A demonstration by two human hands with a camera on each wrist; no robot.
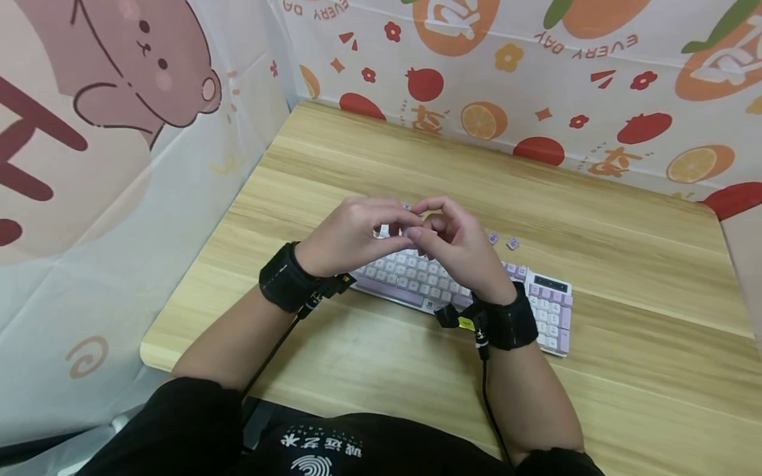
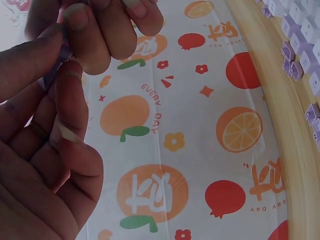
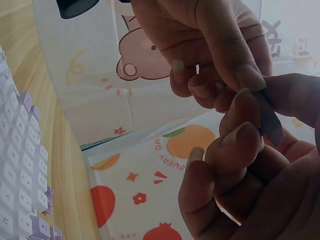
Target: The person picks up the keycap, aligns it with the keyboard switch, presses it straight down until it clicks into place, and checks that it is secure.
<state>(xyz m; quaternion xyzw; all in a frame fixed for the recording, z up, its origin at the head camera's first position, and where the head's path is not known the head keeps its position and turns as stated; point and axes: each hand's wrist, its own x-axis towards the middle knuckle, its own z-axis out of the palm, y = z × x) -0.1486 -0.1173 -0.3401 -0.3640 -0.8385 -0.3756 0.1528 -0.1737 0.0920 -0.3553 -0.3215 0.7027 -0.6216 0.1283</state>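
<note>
In front of me, both hands meet fingertip to fingertip above a white and purple keyboard (image 1: 411, 271). A small purple keycap (image 3: 271, 122) sits between them, mostly covered by fingers. My left hand (image 1: 356, 231) pinches it from one side with thumb and fingertips, while my right hand (image 1: 464, 248) grips it from the other. Only a sliver of the keycap (image 2: 54, 69) shows in the left wrist view. Just behind the keyboard, loose purple keycaps (image 1: 513, 244) lie on the table, close to the right hand.
The wooden table (image 1: 631, 357) carries the keyboard, whose number pad (image 1: 550, 317) extends beyond the right wrist. Fruit-printed cloth (image 1: 559, 86) hangs along the back edge; a bear-printed cloth (image 1: 178, 178) hangs at left. Cables run from both wrist cameras.
</note>
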